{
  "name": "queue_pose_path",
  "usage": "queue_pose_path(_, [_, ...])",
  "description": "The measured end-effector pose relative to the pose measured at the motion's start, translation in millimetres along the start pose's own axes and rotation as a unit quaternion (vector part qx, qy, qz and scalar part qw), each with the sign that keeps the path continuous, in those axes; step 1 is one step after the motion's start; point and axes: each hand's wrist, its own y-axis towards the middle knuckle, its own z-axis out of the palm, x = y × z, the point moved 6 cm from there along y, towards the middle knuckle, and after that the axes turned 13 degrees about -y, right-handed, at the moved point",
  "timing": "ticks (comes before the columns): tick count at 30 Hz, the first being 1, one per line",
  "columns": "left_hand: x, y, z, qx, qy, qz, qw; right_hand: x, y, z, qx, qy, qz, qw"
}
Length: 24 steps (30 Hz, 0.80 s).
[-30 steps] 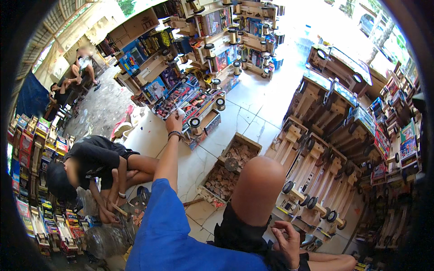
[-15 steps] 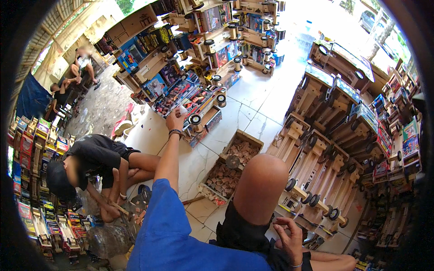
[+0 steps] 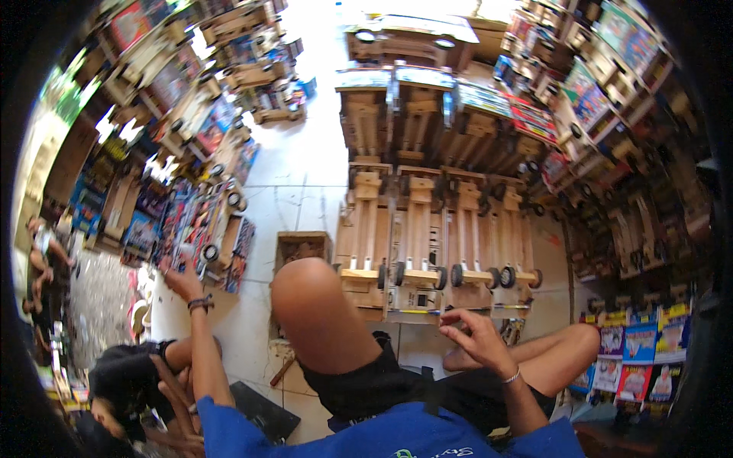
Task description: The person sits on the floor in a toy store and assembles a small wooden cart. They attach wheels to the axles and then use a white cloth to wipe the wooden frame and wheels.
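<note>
My left hand point(image 3: 183, 281) is stretched out to the left, its fingers closed round a small whitish object point(image 3: 186, 250) too blurred to name. Just beyond it stand wooden toy trucks point(image 3: 197, 229) with black wheels and colourful printed sides. I cannot tell whether the hand touches them. In front of my lap, my right hand point(image 3: 481, 340) hovers with its fingers loosely bent and apart, nothing in them. Ahead of that hand, several bare wooden toy trucks point(image 3: 420, 229) lie in a row, their undersides and wheels showing.
A wooden box point(image 3: 304, 243) sits beyond my raised knee, its contents partly hidden. More toy trucks point(image 3: 412, 99) are stacked ahead and on both sides. At lower left a person in black point(image 3: 134, 382) sits close to my left arm. Printed packages point(image 3: 640, 347) stand at the right.
My view has swung to the right, so the scene has shifted left. My right hand has risen forward from beside my leg. The left hand still holds the whitish object by the trucks.
</note>
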Motion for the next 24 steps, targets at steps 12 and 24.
queue_pose_path(12, [-354,-3,89,0.332,-0.315,0.092,0.884,-162,93,-83,-0.051,-0.028,0.104,0.993])
queue_pose_path(24, [-380,-237,299,0.745,0.135,0.279,0.591,-275,169,-57,-0.181,-0.123,0.289,0.932])
